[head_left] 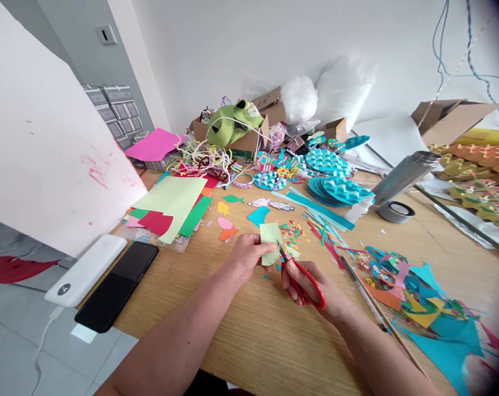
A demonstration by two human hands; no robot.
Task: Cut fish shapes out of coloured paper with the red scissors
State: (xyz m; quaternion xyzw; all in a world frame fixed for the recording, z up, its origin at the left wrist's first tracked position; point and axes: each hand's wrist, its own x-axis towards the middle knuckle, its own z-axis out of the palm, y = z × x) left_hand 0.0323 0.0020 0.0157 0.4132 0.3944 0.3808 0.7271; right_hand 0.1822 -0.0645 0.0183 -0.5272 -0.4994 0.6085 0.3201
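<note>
Pale green paper pc (267,234) is pinched btwn thumb & fingers of L hand (249,256) above wooden table (241,341), just beside confetti (294,231); red-handled scissors (317,289) are gripped in R hand (305,281), blades at paper's R edge. L thumb could be nicked if blades are pushed too far in, being held v. close; cut could be skewed if paper's allowed to flex.
</note>
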